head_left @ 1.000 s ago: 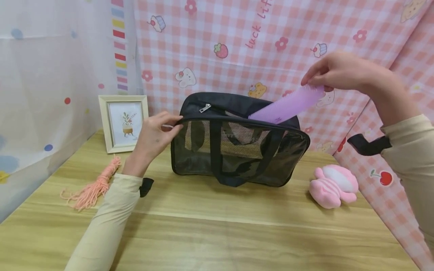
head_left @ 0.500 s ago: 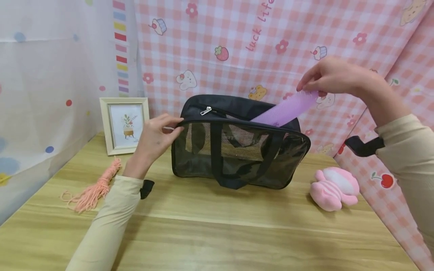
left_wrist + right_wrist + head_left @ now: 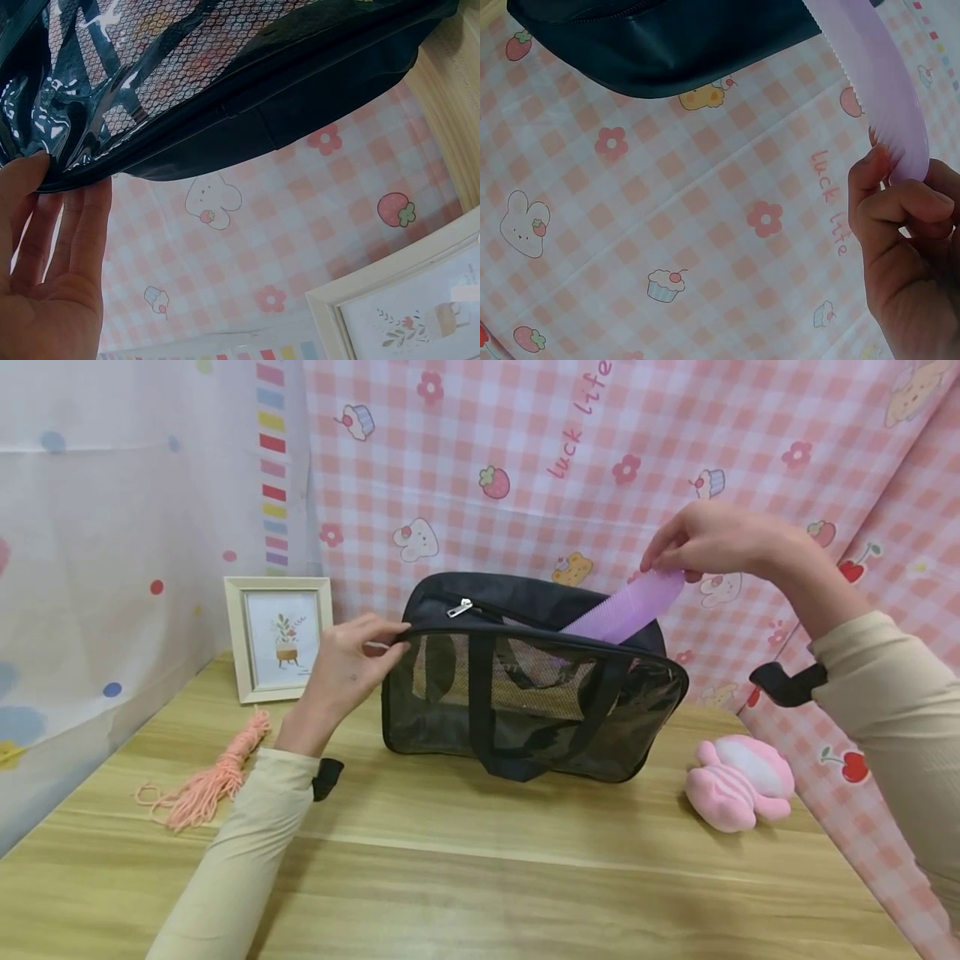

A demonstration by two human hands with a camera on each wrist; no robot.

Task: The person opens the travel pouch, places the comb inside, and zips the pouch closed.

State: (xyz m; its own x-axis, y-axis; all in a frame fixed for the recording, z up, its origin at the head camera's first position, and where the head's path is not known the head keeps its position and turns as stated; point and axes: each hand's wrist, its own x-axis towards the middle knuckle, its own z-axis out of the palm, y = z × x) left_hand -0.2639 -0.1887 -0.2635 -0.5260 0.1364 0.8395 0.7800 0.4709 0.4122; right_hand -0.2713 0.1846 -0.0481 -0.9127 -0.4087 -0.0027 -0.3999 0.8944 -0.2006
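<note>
A black bag (image 3: 442, 735) with see-through front, mesh back and dark straps stands on the table, its top zipper undone. My left hand (image 3: 351, 664) pinches the bag's top left edge between thumb and fingers; the left wrist view shows this hand (image 3: 64, 247) close up on the rim. By one end, my right hand (image 3: 723, 539) holds a purple comb (image 3: 637, 606) slantwise over the opening. The comb's lower end is inside the bag, mostly hidden behind the front edge. In the right wrist view, thumb and fingers grip the tip of the comb (image 3: 889, 90).
A framed plant picture (image 3: 231, 639) stands at the back left. Peach yarn (image 3: 217, 777) lies on the table (image 3: 480, 877) left of the bag. A pink plush toy (image 3: 738, 781) lies to the right. Behind hangs a pink checked cloth (image 3: 510, 410).
My right hand has moved down and left, and the comb has slid deeper into the bag. My left hand keeps its pinch on the bag's edge.
</note>
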